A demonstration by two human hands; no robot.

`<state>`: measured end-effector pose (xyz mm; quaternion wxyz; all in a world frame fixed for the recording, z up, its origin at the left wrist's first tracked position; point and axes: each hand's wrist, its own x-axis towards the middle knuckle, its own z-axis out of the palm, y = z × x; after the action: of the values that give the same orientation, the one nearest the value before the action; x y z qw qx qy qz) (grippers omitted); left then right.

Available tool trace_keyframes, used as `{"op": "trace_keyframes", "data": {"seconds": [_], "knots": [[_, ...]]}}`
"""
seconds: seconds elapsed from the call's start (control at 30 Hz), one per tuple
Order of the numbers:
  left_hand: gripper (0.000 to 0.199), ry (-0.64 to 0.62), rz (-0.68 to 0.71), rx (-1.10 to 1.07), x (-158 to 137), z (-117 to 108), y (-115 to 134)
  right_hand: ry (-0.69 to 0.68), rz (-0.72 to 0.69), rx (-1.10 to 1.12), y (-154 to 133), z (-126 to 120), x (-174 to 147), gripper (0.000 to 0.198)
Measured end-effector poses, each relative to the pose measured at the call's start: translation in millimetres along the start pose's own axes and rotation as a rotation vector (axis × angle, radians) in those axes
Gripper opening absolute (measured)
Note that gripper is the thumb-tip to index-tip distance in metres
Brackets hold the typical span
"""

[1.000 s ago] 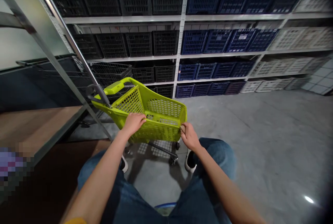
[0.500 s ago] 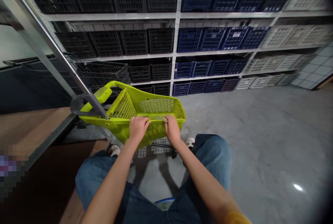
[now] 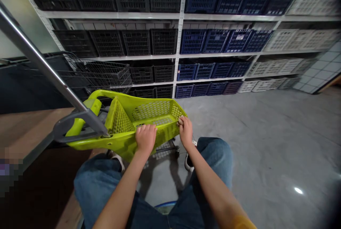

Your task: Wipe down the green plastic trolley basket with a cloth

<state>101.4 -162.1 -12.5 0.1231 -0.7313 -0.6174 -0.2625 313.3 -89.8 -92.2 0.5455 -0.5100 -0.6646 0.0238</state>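
In front of my knees stands a small lime-green plastic shopping cart (image 3: 125,142) with perforated sides and a metal pole (image 3: 50,55) rising at its handle end. My left hand (image 3: 146,138) is closed over the near rim, around the middle of the basket. At the front corner of the same rim, my right hand (image 3: 186,131) pinches a small pale wad (image 3: 181,119) that looks like a crumpled cloth, held against the plastic. The fingers partly hide it. Inside, the visible part of the basket holds nothing.
Shelves with black crates (image 3: 135,42), blue crates (image 3: 193,41) and white crates (image 3: 282,39) line the back. A black wire cart (image 3: 103,74) stands behind the green one. Grey floor (image 3: 261,143) stretches right; a wooden ledge (image 3: 32,122) is at left.
The cart has turned, its handle end swinging nearer and to the left. My right hand has moved right along the rim to the front corner with the pale wad. My left hand shifted slightly right.
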Motion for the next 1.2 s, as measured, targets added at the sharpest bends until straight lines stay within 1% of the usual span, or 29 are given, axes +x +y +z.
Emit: {"op": "trace_keyframes", "data": {"seconds": [0.03,0.07,0.13,0.17,0.23,0.27,0.3,0.33,0.4,0.47,0.53,0.57,0.63,0.67,0.73,0.8,0.87,0.93,1.0,1.07,1.1,1.13,1.2], "knots": [[0.023,-0.005,-0.01,0.002,-0.1,-0.1,1.5,0.007,-0.017,0.027,-10.2,8.6,-5.5,0.046],[0.024,-0.012,-0.016,0.01,-0.2,-0.4,2.5,-0.027,-0.065,0.055,-22.2,16.7,-11.2,0.048],[0.024,-0.021,-0.009,0.045,-0.6,-1.8,2.6,-0.156,-0.213,0.103,-44.8,28.1,-20.4,0.052],[0.024,-0.021,0.0,0.07,-1.1,-2.8,1.8,-0.212,-0.282,0.115,-51.9,30.1,-22.8,0.052],[0.024,-0.012,0.019,0.115,-2.8,-5.1,-1.1,-0.26,-0.369,0.107,-52.5,26.3,-22.1,0.049],[0.024,-0.005,0.025,0.128,-3.9,-6.1,-2.7,-0.252,-0.375,0.09,-45.7,21.2,-19.2,0.046],[0.024,0.002,0.03,0.136,-5.0,-6.9,-4.1,-0.226,-0.352,0.064,-35.2,15.2,-15.3,0.043],[0.024,0.009,0.034,0.14,-6.0,-7.4,-5.4,-0.182,-0.297,0.03,-22.2,8.9,-10.9,0.041],[0.025,0.019,0.038,0.144,-7.3,-7.4,-7.0,-0.032,-0.108,-0.043,4.8,-0.9,-2.6,0.036],[0.025,0.028,0.042,0.148,-7.6,-6.4,-7.6,0.138,0.095,-0.076,23.0,-3.2,1.6,0.032],[0.025,0.037,0.048,0.151,-7.3,-5.0,-8.0,0.25,0.22,-0.046,24.9,3.4,0.0,0.029],[0.025,0.041,0.049,0.153,-7.1,-4.4,-8.2,0.275,0.245,-0.017,19.1,9.4,-3.2,0.028],[0.025,0.05,0.049,0.156,-6.8,-4.2,-8.8,0.269,0.227,0.051,-2.9,23.4,-13.5,0.027],[0.025,0.054,0.048,0.158,-6.8,-4.5,-9.1,0.238,0.184,0.081,-16.9,29.9,-19.9,0.027],[0.025,0.059,0.051,0.162,-7.0,-6.2,-9.9,0.139,0.057,0.125,-43.2,38.2,-32.7,0.028],[0.025,0.06,0.057,0.164,-7.5,-8.4,-10.5,0.037,-0.064,0.132,-57.6,37.4,-41.5,0.029],[0.025,0.055,0.065,0.162,-8.4,-10.4,-11.1,-0.062,-0.154,0.11,-53.1,27.7,-43.0,0.034],[0.024,0.052,0.069,0.156,-9.6,-11.4,-11.4,-0.136,-0.204,0.076,-31.3,13.0,-36.3,0.041],[0.024,0.051,0.07,0.15,-11.0,-11.1,-11.4,-0.122,-0.165,0.029,-1.6,-1.2,-24.0,0.045],[0.025,0.051,0.066,0.148,-12.1,-10.0,-11.0,-0.025,-0.044,-0.017,22.1,-9.2,-11.9,0.043],[0.025,0.052,0.063,0.147,-12.5,-9.4,-10.8,0.027,0.02,-0.03,27.9,-9.6,-8.0,0.041],[0.026,0.052,0.059,0.147,-12.7,-8.9,-10.5,0.07,0.071,-0.034,28.5,-7.2,-6.4,0.039],[0.026,0.056,0.05,0.145,-12.7,-8.4,-10.3,0.112,0.109,-0.021,14.1,4.7,-11.2,0.036]]}}
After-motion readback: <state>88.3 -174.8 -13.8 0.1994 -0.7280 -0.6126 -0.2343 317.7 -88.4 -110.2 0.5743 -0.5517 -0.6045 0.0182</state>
